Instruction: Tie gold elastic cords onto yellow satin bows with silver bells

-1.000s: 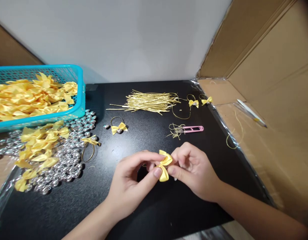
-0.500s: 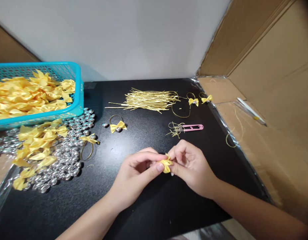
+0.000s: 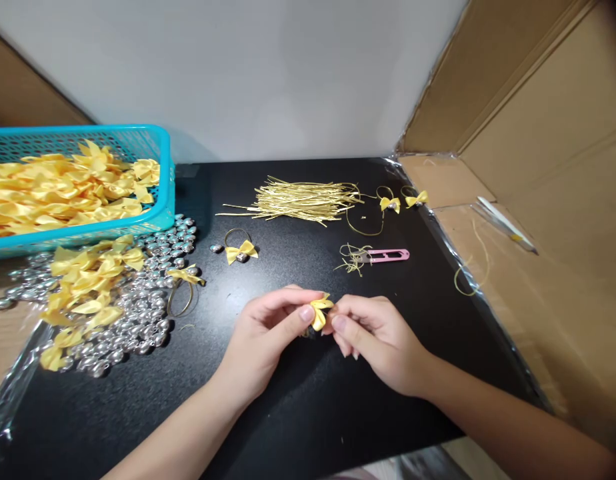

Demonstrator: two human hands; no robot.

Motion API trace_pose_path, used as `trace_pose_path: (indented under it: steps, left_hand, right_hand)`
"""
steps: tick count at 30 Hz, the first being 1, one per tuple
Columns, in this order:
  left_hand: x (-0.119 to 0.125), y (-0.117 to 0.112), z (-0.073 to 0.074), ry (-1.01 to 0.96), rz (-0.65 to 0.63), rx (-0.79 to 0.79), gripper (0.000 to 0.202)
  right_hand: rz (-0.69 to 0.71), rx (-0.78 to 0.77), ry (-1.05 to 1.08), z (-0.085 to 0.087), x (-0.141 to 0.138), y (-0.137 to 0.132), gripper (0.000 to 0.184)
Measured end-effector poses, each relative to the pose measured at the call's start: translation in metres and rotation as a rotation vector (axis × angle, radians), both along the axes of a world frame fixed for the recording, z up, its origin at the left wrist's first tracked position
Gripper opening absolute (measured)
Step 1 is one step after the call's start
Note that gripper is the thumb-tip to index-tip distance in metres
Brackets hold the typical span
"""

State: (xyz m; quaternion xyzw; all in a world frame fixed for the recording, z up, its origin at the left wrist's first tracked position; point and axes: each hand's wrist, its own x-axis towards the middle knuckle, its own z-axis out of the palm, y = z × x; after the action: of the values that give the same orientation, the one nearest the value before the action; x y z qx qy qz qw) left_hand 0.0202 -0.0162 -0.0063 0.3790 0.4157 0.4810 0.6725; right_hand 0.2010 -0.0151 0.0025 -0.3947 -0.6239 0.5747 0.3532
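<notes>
Soft glare on black tabletop point(image 3: 283, 263)

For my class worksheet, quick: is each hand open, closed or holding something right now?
Left hand: closed, holding a yellow bow.
Right hand: pinched closed beside it; anything held cannot be told.

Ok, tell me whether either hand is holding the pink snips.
No, the pink snips lie on the black table, apart from both the left hand and the right hand.

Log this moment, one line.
Left hand: pinching yellow ribbon bow | Right hand: beside bow, contact unclear | Pink thread snips: on black tabletop
</notes>
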Motion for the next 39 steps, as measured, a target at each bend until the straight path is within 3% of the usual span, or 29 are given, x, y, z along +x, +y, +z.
trace_pose_path:
  steps: [5,10,15,18,22,26,28,32,39]
  left_hand:
    - [0.002,0.000,0.001,0.013,-0.086,0.071,0.010]
    - [0.001,0.001,0.001,0.190,-0.146,0.216,0.017]
    - [0.000,-0.003,-0.002,0.487,0.037,0.576,0.042]
    - [0.001,-0.004,-0.005,0.591,0.131,0.724,0.035]
    - [0.000,-0.004,-0.003,0.652,0.135,0.782,0.025]
    - [-0.001,-0.002,0.001,0.698,0.151,0.754,0.018]
    - [0.000,-0.001,0.002,0.716,0.137,0.764,0.016]
    - [-0.002,0.000,0.001,0.772,0.135,0.870,0.014]
    - [-0.011,0.007,-0.002,0.977,0.138,1.146,0.018]
  right_hand:
    - [0.006,0.047,0.025,0.002,-0.001,-0.001,0.028]
    - [-0.014,-0.007,0.082,-0.001,-0.002,-0.003,0.027]
    - [-0.054,-0.175,0.178,-0.007,-0.006,-0.003,0.031]
    - [-0.046,-0.237,0.200,-0.009,-0.009,-0.004,0.034]
    - [-0.026,-0.233,0.200,-0.005,-0.005,-0.001,0.029]
    - [-0.244,-0.163,0.185,0.001,0.005,0.008,0.016]
    - [-0.270,-0.145,0.204,0.002,0.007,0.013,0.016]
    - [-0.152,-0.361,0.303,0.000,0.000,0.015,0.018]
    - [-0.169,-0.628,0.467,0.001,-0.009,0.014,0.026]
